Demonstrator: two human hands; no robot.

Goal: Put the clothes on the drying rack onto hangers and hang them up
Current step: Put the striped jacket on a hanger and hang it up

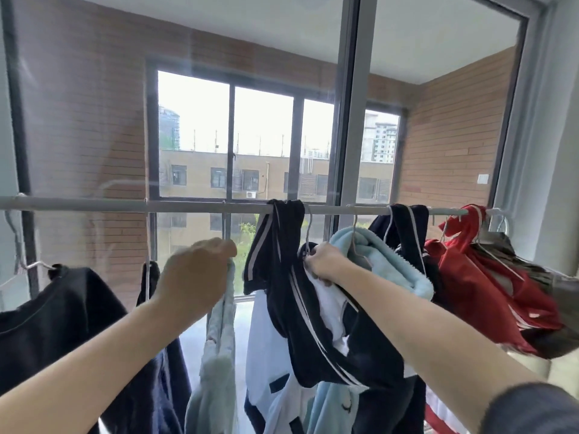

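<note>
Clothes crowd the rail [188,205] in the head view: a navy striped garment [283,245] lies draped straight over it, without a hanger as far as shows. The right hand [326,261] is closed on a wire hanger [308,236] and white fabric just beside it. The left hand [194,274] is fisted on a pale blue garment [219,339] below the rail. Best to seat each hook fully before letting go, and keep the shoulders level so nothing slides off.

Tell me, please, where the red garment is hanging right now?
In the head view, the red garment hangs at the grey rail's right end, beside the navy white-striped garment.
</note>
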